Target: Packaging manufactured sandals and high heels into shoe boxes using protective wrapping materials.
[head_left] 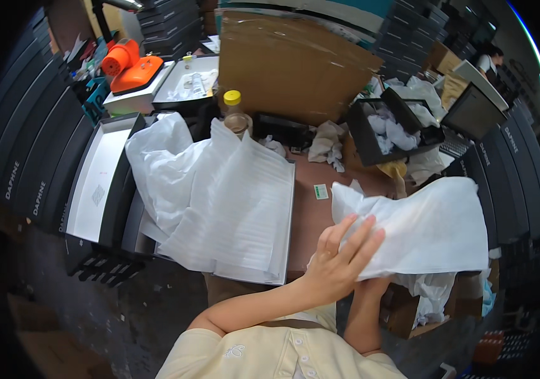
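A white cloth-like bag or wrap (431, 230) is held up at the right, over the table's near edge; something pale shows faintly through it. My left hand (347, 249) reaches across, its fingers stretched out and laid against the near left corner of the white bag. Under that same corner, my right hand (371, 289) supports the bag from below, with its fingers hidden behind the material. To the left lies an open box (285, 252), largely covered by white tissue paper (166, 170) and ribbed white foam sheets (235, 196).
An upright cardboard sheet (295, 66) stands at the back. Black boxes (36, 145) are stacked along the left, more (510, 177) on the right. A yellow-capped bottle (232, 101), crumpled paper (328, 144), a black box of scraps (390, 129) and an orange device (134, 66) surround the work area.
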A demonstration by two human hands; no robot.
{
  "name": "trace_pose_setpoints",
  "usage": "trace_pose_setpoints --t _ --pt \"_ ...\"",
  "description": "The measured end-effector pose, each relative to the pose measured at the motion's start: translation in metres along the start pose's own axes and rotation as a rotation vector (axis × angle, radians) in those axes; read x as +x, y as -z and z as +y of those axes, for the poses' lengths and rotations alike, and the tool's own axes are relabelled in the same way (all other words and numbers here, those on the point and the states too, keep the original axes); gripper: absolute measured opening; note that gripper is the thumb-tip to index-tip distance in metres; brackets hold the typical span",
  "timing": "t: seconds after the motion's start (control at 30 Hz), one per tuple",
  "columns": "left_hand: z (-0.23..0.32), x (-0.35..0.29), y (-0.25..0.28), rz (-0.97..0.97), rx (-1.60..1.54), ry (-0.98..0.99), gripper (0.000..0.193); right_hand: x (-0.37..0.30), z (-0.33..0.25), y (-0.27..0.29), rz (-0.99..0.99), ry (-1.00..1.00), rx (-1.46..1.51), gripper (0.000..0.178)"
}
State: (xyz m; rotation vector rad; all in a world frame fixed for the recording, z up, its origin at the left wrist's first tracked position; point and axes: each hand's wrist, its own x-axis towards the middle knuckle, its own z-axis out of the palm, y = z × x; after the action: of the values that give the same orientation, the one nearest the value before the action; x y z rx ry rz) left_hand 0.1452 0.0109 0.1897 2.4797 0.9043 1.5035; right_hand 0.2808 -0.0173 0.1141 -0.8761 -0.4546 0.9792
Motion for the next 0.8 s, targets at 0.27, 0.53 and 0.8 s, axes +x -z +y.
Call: trace_pose_setpoints --t 0.27,0.53,0.8 --pt "-0.063 -0.073 0.135 -0.06 0.68 0.589 0.043 0.001 -0.028 0.022 -0.042 0.066 0.01 0.089" --pt "-0.083 -0.065 0.123 -0.347 -0.029 0.607 0.022 -0.012 -0.036 0.026 -0.084 0.122 0.007 0.08" --pt "-0.042 -0.056 -0.019 -0.061 -0.406 0.14 0.021 -0.023 -0.017 -0.026 -0.507 0.023 -0.44 0.071"
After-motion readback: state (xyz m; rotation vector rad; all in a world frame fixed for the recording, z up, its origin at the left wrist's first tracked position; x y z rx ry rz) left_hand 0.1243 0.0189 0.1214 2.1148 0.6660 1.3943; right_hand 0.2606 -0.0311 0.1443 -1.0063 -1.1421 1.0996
